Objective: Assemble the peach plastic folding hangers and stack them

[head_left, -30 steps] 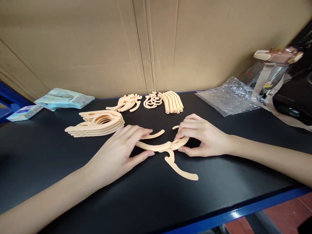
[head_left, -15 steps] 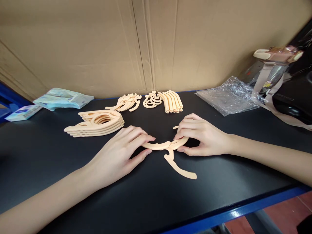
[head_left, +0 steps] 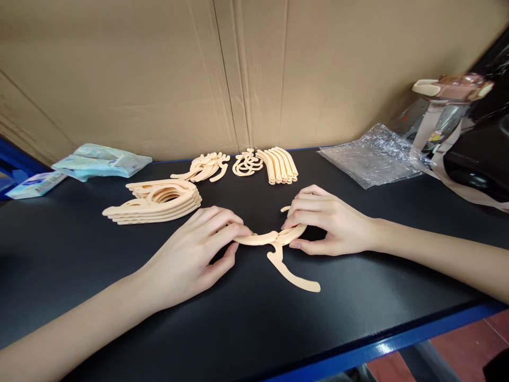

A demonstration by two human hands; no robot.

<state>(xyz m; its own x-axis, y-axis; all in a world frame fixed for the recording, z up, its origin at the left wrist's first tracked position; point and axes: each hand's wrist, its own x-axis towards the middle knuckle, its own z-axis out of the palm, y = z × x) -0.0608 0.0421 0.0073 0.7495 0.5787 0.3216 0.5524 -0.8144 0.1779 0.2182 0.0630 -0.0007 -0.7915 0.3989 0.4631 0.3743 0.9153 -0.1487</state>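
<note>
Assembly by two bare hands on one black table; clock positions are taken about the part in hand, 12 o'clock facing the cardboard.

Counted: one cream jointed piece in hand; one stack of cream frames, at least four layers visible; one overlapping pile of branched parts, number not distinguishable; one cluster of curved hooks, likewise; one row of arched bars, about five discernible; two blue-and-white packets; one clear plastic bag; one strapped bottle.

The jointed piece lies on the table between the hands. The left hand, at 9 o'clock, grasps one limb, fingertips over its outer part and thumb at its near side. The right hand, between 2 and 3 o'clock, pinches the opposite limb between thumb and fingers; a short cream tip shows beyond these fingers. From the joint, a hooked tail extends free toward 4 o'clock.

Surroundings: frames between 9 and 10 o'clock, just beyond the left hand; packets farther out near 10; branched parts between 10 and 11; hooks at 11; bars at 12; bag at 2, the bottle behind it.
</note>
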